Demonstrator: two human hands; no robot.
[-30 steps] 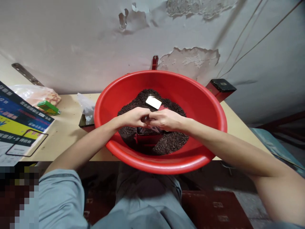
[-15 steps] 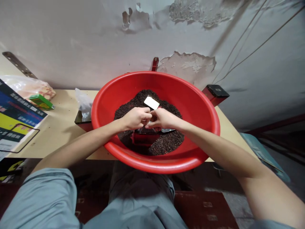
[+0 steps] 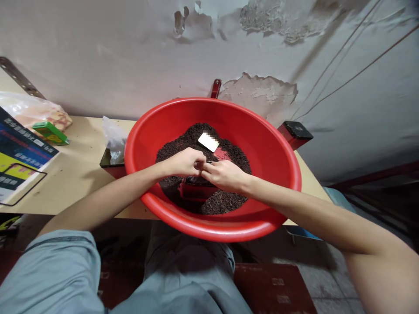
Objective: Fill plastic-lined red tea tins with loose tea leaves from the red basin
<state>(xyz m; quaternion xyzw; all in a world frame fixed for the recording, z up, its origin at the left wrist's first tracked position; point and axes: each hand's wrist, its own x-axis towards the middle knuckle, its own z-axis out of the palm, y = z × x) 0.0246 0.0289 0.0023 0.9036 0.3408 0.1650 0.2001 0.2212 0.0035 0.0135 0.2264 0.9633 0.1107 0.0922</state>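
Both my hands meet over a large red basin that holds loose dark granules. Fingers closed, my left hand is pinched above a red box set down in the granules. From the other side my right hand presses its closed fingers against the left fingertips. What they grip between them is hidden; dark, shiny plastic shows at the box's mouth just below. Beyond the hands lies a white rectangular item with rounded corners, resting on the granules.
The basin stands on a pale wooden table against a peeling wall. Left of it are another box with a clear plastic bag, a green packet and a printed carton. A black-topped red box sits behind the basin's right rim.
My right hand has shifted slightly down and its fingers have closed against the left ones. A bare red patch of basin now shows beyond it. The view has moved a little.
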